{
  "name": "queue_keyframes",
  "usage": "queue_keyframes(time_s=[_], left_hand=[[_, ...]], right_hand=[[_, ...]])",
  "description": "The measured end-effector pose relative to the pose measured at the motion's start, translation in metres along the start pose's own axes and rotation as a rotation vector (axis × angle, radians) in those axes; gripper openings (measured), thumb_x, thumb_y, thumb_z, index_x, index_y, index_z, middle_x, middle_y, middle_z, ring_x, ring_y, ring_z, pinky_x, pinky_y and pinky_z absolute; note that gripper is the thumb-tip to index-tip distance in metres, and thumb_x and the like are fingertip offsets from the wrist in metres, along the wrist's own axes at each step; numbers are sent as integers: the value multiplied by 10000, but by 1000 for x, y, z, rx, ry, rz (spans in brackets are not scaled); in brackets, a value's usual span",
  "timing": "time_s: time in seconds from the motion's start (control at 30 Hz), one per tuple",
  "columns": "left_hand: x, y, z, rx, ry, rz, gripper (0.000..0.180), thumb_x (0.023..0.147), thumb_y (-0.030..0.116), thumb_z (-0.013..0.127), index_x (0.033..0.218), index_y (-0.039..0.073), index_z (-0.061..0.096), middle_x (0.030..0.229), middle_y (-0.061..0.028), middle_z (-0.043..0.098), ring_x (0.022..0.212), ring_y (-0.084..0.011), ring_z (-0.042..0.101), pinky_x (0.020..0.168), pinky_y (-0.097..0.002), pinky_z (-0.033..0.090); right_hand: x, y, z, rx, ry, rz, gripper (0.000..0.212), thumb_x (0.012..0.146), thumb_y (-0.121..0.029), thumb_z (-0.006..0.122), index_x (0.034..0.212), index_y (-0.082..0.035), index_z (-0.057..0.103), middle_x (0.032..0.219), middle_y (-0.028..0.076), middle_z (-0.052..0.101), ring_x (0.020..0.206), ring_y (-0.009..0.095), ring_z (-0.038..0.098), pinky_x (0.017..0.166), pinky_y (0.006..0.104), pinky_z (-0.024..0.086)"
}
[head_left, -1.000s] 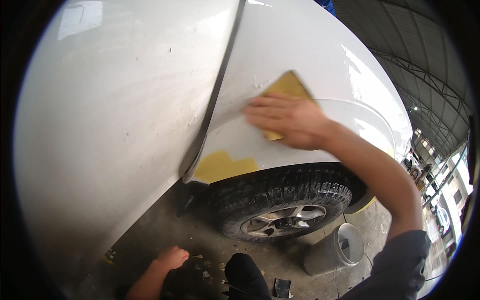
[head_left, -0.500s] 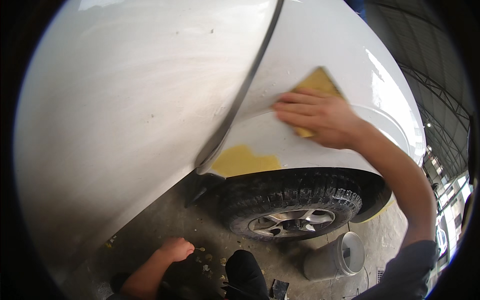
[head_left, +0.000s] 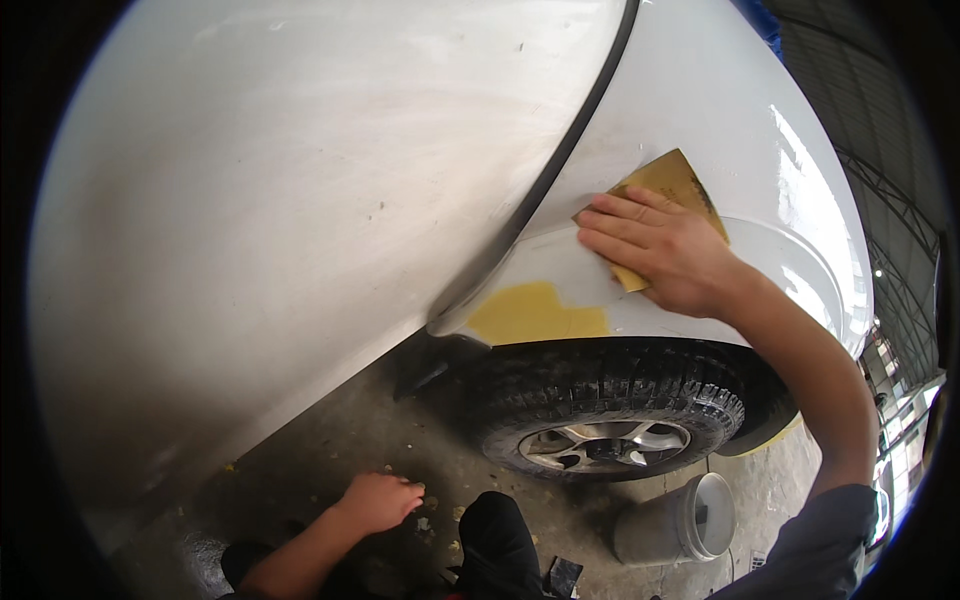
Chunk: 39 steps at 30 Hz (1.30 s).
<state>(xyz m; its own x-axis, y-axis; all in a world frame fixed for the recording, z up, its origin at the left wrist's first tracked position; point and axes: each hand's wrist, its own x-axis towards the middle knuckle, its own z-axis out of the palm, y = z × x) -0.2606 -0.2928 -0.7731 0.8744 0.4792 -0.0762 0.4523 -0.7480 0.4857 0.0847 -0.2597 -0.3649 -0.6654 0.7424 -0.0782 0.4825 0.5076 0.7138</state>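
Pressing tan sandpaper (head_left: 675, 180) to open fender (head_left: 715, 105) above the arch edge (head_left: 650, 338), right hand (head_left: 672, 250) flat (left hand (head_left: 380, 503) curled)

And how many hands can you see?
2: the right hand, flat on the yellow sheet against the white panel, and the left hand, lower down, over the floor.

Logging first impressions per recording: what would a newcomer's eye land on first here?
Likely the right hand, laid over a golden sheet on the white fender, right of centre. Then the yellow patch just above the black tyre, and the grey bucket on the floor at lower right.
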Motion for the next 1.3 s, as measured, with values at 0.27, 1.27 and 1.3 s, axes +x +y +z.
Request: queue_keyframes(time_s=[0.27, 1.27, 1.3], left_hand=[[4, -36, 16, 43, -121, -75, 225, 1023, 350, 575, 1108, 221, 738, 1011, -73, 764, 936, -362, 725, 786, -497, 583], [6, -10, 9, 22, 12, -10, 191, 998, 343, 594, 982, 212, 731, 889, -90, 750, 891, -363, 724, 754, -502, 579], [10, -2, 8, -8, 36, 24, 187, 999, 336, 593, 981, 210, 729, 889, -91, 750, 894, -361, 725, 757, -499, 581]], right_hand=[[-8, 5, -3, 72, -31, -1, 591, 934, -292, 707, 1465, -69, 572, 1564, 103, 534, 1510, 237, 420, 1285, 427, 291], [-81, 28, -35, -183, -5, 375, 560, 957, -77, 642, 1503, -175, 564, 1642, -24, 450, 1576, 154, 293, 1336, 414, 176], [-53, 16, -24, -154, 11, 333, 527, 957, -81, 598, 1482, -133, 583, 1619, 7, 486, 1560, 166, 334, 1330, 408, 191]])
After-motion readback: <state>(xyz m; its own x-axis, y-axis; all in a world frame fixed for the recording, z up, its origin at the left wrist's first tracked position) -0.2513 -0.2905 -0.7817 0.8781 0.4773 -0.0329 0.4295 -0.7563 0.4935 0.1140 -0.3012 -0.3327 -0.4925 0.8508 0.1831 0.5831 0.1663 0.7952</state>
